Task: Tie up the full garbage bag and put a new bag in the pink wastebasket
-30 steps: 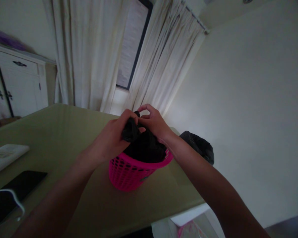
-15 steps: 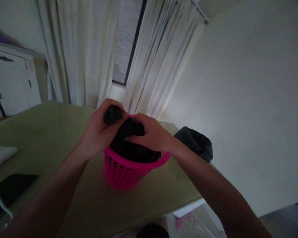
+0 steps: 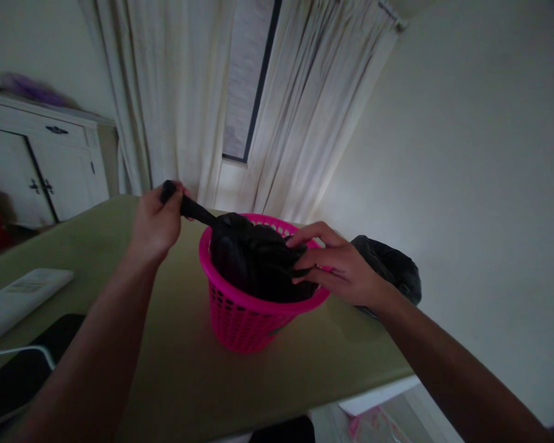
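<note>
Black plastic bag (image 3: 253,261) fills the pink basket (image 3: 240,332) between the two hands in the head view, its twisted end stretching over the rim into the left hand (image 3: 157,221), which is closed around it. At the opposite side of the rim, the right hand (image 3: 344,267) has bent fingers against the bag; whether they pinch it, I cannot tell. Green tabletop (image 3: 180,357) gives room between left forearm and basket; its near edge runs below both hands. Just past the right wrist stands another black bag (image 3: 397,264).
</note>
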### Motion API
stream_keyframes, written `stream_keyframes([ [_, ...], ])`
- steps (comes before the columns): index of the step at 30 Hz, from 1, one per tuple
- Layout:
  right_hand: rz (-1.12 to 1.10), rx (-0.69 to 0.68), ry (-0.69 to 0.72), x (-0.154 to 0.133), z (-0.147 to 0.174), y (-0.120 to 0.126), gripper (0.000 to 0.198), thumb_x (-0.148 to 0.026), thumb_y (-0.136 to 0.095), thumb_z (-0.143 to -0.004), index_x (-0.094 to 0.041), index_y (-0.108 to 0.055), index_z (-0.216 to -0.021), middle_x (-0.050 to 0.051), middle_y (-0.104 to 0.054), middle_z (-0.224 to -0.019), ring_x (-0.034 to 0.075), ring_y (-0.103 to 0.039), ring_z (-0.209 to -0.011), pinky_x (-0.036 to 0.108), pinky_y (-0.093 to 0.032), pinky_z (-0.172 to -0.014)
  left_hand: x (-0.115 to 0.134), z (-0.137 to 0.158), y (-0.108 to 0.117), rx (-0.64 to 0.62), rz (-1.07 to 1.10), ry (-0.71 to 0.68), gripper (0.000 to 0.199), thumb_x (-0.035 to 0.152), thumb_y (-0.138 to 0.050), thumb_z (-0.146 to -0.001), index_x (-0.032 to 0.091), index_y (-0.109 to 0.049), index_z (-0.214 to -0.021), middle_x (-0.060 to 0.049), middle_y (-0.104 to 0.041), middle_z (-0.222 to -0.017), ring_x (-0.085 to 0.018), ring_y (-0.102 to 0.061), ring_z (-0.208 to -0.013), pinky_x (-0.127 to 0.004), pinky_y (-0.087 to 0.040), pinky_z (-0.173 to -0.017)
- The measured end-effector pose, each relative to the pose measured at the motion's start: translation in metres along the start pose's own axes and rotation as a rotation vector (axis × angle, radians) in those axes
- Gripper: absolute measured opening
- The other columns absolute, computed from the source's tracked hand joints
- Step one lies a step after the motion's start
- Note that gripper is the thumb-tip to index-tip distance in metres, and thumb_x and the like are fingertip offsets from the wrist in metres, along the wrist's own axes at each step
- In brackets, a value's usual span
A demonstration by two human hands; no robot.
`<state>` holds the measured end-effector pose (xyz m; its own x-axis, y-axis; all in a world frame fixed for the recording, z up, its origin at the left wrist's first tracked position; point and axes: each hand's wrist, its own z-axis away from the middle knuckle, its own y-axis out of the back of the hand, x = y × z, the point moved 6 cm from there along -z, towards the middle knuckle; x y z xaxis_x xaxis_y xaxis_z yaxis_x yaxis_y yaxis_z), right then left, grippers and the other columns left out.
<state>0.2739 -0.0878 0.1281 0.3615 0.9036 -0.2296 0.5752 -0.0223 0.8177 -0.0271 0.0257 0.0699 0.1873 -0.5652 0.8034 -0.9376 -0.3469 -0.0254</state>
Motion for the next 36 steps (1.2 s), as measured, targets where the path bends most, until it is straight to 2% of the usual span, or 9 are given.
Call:
stream_keyframes([
  [6, -0.11, 0.059, -0.208, 0.02, 0.028, 0.028, 0.021, -0.043, -0.071, -0.105, -0.027, -0.08, -0.095, 0.009, -0.071, -0.115, 0.023, -0.07, -0.109, 0.041, -0.06, -0.098, -0.035, -0.012, -0.011, -0.025, -0.066, 0.051, 0.029, 0.048, -0.065, -0.095, 0.022, -0.066, -0.081, 0.0, -0.064, -0.065, -0.018, -0.059, -0.062, -0.033, -0.045, -0.06],
  [12, -0.089, 0.035, -0.31, 0.039, -0.022, 0.008, 0.058, -0.056, -0.088, -0.086, -0.029, -0.073, -0.135, 0.011, -0.072, -0.138, 0.03, -0.067, -0.128, 0.045, -0.055, -0.109, 0.056, 0.027, -0.006, 0.064, -0.379, -0.479, 0.054, 0.05, -0.08, -0.09, 0.027, -0.065, -0.136, -0.008, -0.071, -0.135, -0.034, -0.063, -0.129, -0.053, -0.046, -0.109],
  [14, -0.031, -0.145, -0.282, 0.043, -0.037, -0.018, 0.069, -0.048, -0.099, -0.071, -0.027, -0.075, -0.133, 0.01, -0.077, -0.13, 0.031, -0.07, -0.119, 0.042, -0.056, -0.102, 0.086, 0.047, -0.01, -0.057, -0.337, -0.573, 0.025, 0.043, -0.072, -0.1, 0.026, -0.071, -0.118, -0.005, -0.074, -0.113, -0.027, -0.068, -0.11, -0.046, -0.05, -0.1],
  [17, -0.029, -0.286, -0.249, 0.054, -0.053, -0.042, 0.028, -0.025, -0.086, -0.078, -0.024, -0.082, -0.106, 0.003, -0.081, -0.097, 0.022, -0.072, -0.09, 0.033, -0.054, -0.084, 0.109, 0.081, -0.037, -0.58, -0.174, -0.573, 0.011, 0.038, -0.066, -0.105, 0.029, -0.072, -0.108, 0.002, -0.077, -0.097, -0.018, -0.071, -0.086, -0.032, -0.052, -0.077],
  [23, -0.061, 0.316, -0.559, 0.107, -0.069, 0.046, 0.01, -0.02, -0.068, -0.079, -0.018, -0.078, -0.078, 0.002, -0.071, -0.074, 0.02, -0.063, -0.073, 0.034, -0.049, -0.074, 0.093, 0.121, -0.068, -1.051, -0.387, -0.459, 0.026, 0.052, -0.082, -0.092, 0.033, -0.078, -0.108, 0.0, -0.083, -0.106, -0.026, -0.075, -0.096, -0.035, -0.05, -0.078],
  [26, -0.011, 0.74, -0.725, 0.133, -0.045, 0.128, 0.006, -0.019, -0.068, -0.077, -0.016, -0.071, -0.073, 0.002, -0.063, -0.067, 0.018, -0.058, -0.067, 0.034, -0.048, -0.068, 0.08, 0.123, -0.072, -1.083, -0.463, -0.433, 0.022, 0.052, -0.078, -0.095, 0.033, -0.079, -0.107, -0.002, -0.084, -0.105, -0.028, -0.076, -0.098, -0.037, -0.049, -0.08],
  [29, 0.232, 1.056, -0.609, 0.138, -0.015, 0.191, 0.006, -0.02, -0.064, -0.083, -0.018, -0.064, -0.077, 0.001, -0.059, -0.075, 0.019, -0.058, -0.078, 0.035, -0.051, -0.076, 0.074, 0.12, -0.074, -1.061, -0.464, -0.418, 0.026, 0.053, -0.069, -0.102, 0.03, -0.079, -0.097, -0.002, -0.082, -0.094, -0.025, -0.075, -0.089, -0.035, -0.048, -0.077],
  [32, 0.464, 1.117, -0.413, 0.138, 0.009, 0.197, 0.008, -0.026, -0.059, -0.091, -0.022, -0.056, -0.085, 0.001, -0.058, -0.083, 0.02, -0.058, -0.088, 0.037, -0.052, -0.086, 0.072, 0.119, -0.075, -1.048, -0.484, -0.418, 0.036, 0.057, -0.062, -0.105, 0.027, -0.077, -0.091, -0.003, -0.08, -0.088, -0.023, -0.073, -0.082, -0.033, -0.048, -0.075],
  [36, 0.507, 0.91, -0.349, 0.157, 0.04, 0.136, 0.009, -0.03, -0.057, -0.092, -0.023, -0.055, -0.098, 0.001, -0.058, -0.086, 0.02, -0.056, -0.084, 0.037, -0.051, -0.083, 0.07, 0.12, -0.077, -1.055, -0.545, -0.428, 0.041, 0.059, -0.057, -0.107, 0.027, -0.078, -0.095, -0.005, -0.081, -0.092, -0.022, -0.073, -0.084, -0.032, -0.048, -0.075],
])
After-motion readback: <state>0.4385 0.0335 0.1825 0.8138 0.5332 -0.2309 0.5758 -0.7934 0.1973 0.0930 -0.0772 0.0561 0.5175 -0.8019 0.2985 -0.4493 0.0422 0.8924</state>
